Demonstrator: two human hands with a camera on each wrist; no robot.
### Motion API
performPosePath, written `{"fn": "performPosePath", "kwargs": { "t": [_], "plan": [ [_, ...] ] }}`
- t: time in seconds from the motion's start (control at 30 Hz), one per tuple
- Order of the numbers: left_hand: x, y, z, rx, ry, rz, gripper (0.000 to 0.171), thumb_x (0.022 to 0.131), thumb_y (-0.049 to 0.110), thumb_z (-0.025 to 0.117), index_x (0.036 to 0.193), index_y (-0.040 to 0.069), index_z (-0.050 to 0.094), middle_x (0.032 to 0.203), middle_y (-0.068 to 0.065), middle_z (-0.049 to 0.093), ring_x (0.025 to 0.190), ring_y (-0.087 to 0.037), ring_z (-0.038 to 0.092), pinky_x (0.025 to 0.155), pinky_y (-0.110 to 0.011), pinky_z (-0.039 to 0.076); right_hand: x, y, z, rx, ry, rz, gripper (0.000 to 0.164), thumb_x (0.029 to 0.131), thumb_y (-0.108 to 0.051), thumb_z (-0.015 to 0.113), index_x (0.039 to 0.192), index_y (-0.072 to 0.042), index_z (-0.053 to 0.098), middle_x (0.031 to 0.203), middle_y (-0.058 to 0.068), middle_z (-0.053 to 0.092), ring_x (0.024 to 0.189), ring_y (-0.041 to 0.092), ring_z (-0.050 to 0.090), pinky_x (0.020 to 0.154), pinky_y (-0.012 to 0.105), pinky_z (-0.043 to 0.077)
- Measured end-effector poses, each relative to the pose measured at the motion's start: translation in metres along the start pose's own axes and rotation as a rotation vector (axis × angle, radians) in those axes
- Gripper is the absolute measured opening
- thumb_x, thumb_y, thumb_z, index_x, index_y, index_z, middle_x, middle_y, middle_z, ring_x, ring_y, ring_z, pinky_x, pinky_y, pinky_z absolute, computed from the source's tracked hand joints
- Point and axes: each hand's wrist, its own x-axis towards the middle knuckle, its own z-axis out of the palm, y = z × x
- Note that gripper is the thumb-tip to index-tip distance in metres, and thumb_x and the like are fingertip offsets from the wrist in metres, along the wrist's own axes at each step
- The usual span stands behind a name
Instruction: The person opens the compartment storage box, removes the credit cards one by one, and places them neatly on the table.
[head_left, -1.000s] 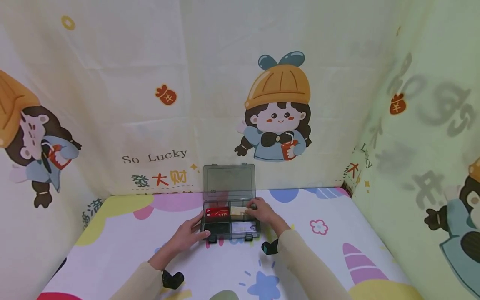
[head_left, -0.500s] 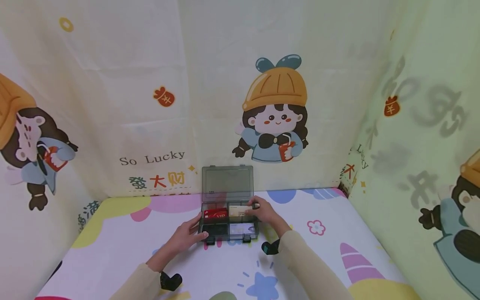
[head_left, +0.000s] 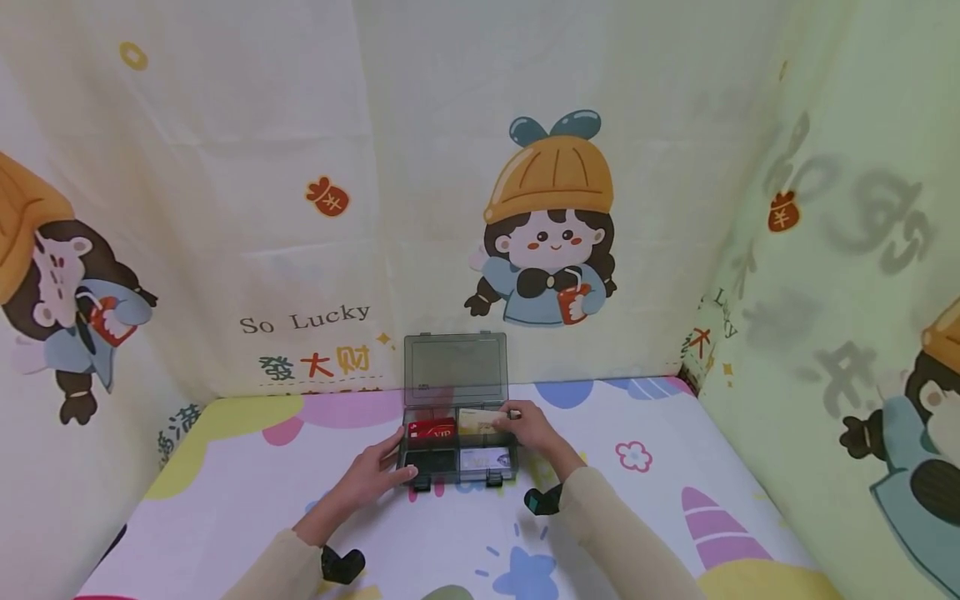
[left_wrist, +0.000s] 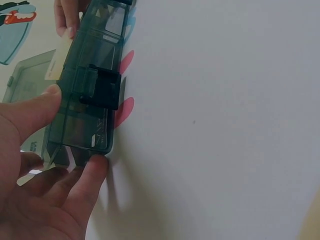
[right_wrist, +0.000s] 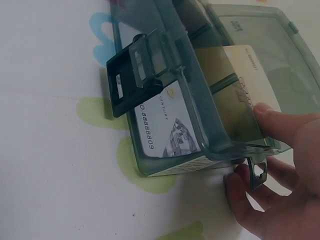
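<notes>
A smoky translucent plastic box (head_left: 456,371) stands on the table with its lid raised. Thumb and fingers of my left hand (head_left: 365,479) grip its left end, the thumb over the upper edge and the fingers along the end wall. At the back right compartment, my right hand (head_left: 534,427) pinches a gold card (right_wrist: 255,75) by its right edge. The right thumb lies on the card's face; the other fingers reach outside the box's right end. The card tilts up above the compartment rim. A red VIP card (head_left: 431,431) sits in the back left compartment, a whitish diamond-printed card (right_wrist: 172,125) front right.
The front left compartment (head_left: 429,462) looks dark. Two black latches (head_left: 494,478) hang at the box's front. Behind the box rises a printed cloth wall (head_left: 427,208), close to the lid. Patterned cloth (head_left: 600,533) covers the table.
The right index fingertip has drawn in closer to the gold card's edge, and the card shows slightly more. My left hand keeps its hold on the box. The head view has shifted a little.
</notes>
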Motion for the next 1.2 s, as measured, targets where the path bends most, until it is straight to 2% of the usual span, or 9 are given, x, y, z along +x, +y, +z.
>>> {"fn": "performPosePath", "kwargs": {
  "t": [0.1,0.23,0.43,0.57,0.77,0.83,1.2],
  "plan": [
    [-0.001,0.000,0.000,-0.001,-0.002,-0.003,0.084,0.085,0.027,0.074,0.153,0.014,0.026,0.156,-0.016,0.033,0.138,-0.037,0.041,0.104,-0.046,0.047,-0.001,-0.001,-0.002,0.054,0.007,0.017,0.008,0.091,-0.017,0.067,0.086,-0.010,0.066,0.101,0.007,0.068,0.086,0.018,0.059,0.070,0.028,0.046],
    [0.000,0.001,-0.001,0.002,0.001,0.002,0.084,0.085,0.028,0.074,0.153,0.015,0.027,0.156,-0.016,0.033,0.138,-0.038,0.041,0.103,-0.047,0.047,-0.002,-0.004,-0.005,0.091,0.041,0.003,0.007,0.090,-0.014,0.066,0.089,-0.007,0.065,0.105,0.011,0.069,0.096,0.024,0.067,0.074,0.032,0.051],
    [0.003,0.002,0.001,0.004,-0.002,0.007,0.084,0.085,0.027,0.074,0.153,0.015,0.026,0.156,-0.015,0.033,0.138,-0.037,0.042,0.104,-0.046,0.047,-0.005,-0.003,-0.011,0.071,0.104,-0.001,0.007,0.090,-0.014,0.066,0.091,-0.007,0.066,0.111,0.013,0.067,0.103,0.031,0.067,0.081,0.040,0.057],
    [0.005,0.005,0.002,0.009,-0.002,0.013,0.083,0.086,0.026,0.073,0.153,0.014,0.026,0.157,-0.015,0.032,0.138,-0.037,0.042,0.105,-0.047,0.046,-0.009,-0.004,-0.018,0.071,0.143,0.012,0.007,0.090,-0.016,0.067,0.092,-0.009,0.067,0.115,0.013,0.062,0.102,0.030,0.065,0.079,0.040,0.057],
    [0.004,0.007,0.003,0.021,0.000,0.001,0.083,0.086,0.025,0.074,0.153,0.012,0.027,0.156,-0.017,0.032,0.138,-0.038,0.042,0.106,-0.048,0.045,-0.014,-0.004,-0.023,0.082,0.137,-0.005,0.009,0.091,-0.018,0.067,0.090,-0.009,0.067,0.096,0.007,0.069,0.084,0.018,0.062,0.070,0.028,0.050],
    [0.003,0.006,0.003,0.023,0.000,-0.001,0.083,0.086,0.025,0.074,0.153,0.012,0.027,0.156,-0.017,0.032,0.138,-0.038,0.042,0.106,-0.048,0.045,-0.015,-0.004,-0.024,0.104,0.131,0.001,0.010,0.092,-0.018,0.066,0.091,-0.009,0.067,0.091,0.006,0.069,0.079,0.019,0.060,0.067,0.026,0.047],
    [0.001,0.002,0.002,0.033,0.012,-0.013,0.084,0.086,0.027,0.073,0.154,0.014,0.025,0.157,-0.016,0.032,0.138,-0.037,0.041,0.105,-0.047,0.045,-0.018,-0.001,-0.033,0.161,0.156,-0.012,0.012,0.092,-0.017,0.065,0.097,-0.006,0.067,0.089,0.008,0.070,0.075,0.018,0.060,0.065,0.025,0.049]
  ]
}}
